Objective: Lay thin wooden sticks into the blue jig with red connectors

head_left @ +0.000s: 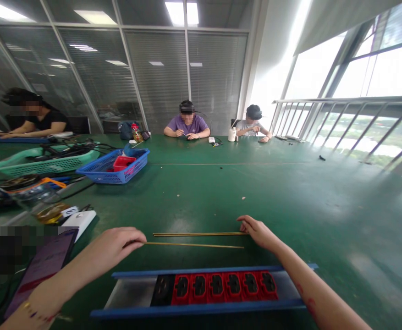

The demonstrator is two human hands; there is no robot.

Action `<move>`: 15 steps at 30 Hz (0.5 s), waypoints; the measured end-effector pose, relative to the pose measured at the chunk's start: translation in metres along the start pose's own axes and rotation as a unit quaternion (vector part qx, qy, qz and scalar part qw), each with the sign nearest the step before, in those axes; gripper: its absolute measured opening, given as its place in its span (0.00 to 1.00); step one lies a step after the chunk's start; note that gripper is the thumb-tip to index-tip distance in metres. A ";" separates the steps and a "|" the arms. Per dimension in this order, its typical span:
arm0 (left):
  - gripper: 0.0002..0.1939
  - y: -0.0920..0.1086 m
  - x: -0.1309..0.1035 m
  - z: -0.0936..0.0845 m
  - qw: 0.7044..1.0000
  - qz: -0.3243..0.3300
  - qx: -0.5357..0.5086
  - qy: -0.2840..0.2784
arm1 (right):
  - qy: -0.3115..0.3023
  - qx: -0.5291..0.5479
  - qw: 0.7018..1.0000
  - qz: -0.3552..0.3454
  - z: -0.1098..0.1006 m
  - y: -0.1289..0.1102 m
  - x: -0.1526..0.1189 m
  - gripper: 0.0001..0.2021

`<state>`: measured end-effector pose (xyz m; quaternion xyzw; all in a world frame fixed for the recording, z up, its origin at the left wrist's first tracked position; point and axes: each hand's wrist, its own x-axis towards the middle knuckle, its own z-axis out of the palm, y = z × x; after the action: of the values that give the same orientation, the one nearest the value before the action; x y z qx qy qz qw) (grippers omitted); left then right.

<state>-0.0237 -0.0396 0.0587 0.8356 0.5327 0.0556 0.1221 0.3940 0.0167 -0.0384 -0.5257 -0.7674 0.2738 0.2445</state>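
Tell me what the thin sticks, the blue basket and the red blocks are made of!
Thin sticks: perhaps smooth bamboo or wood, being slim, straight and tan.
Blue basket: smooth plastic, it seems, from the neat holes and even colour.
Red blocks: probably plastic, evenly bright red; their shine is hard to judge.

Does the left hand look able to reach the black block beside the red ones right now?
Probably yes: nothing covers the black block, and it sits near the left hand, though that hand holds a thin stick.
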 end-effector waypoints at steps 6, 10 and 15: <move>0.09 0.007 0.025 0.040 1.000 -0.026 0.006 0.002 | -0.036 -0.106 0.992 -0.053 -0.003 -0.011 -0.006 0.16; 0.07 0.004 0.041 0.052 0.998 -0.016 0.050 0.025 | -0.051 -0.197 0.976 -0.080 -0.005 -0.020 -0.008 0.10; 0.09 -0.004 0.052 0.056 0.996 0.016 0.087 0.006 | -0.092 -0.286 0.950 -0.087 -0.008 -0.032 -0.005 0.11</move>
<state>0.0071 0.0007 0.0019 0.8510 0.5230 0.0159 0.0446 0.3798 0.0045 -0.0112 -0.4775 -0.8753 0.0679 0.0354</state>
